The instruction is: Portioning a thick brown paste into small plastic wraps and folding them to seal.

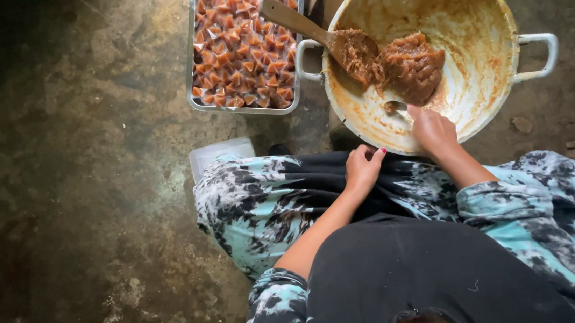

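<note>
Scooping spoon [394,106] just beyond fingers [418,118]

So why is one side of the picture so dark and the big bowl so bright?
In the head view, light falls on the right, so the pale pan almost glares while the floor fades to black at the top left; the tray of wrapped sweets looks sharp, and the right hand holding a spoon is a little soft.
</note>
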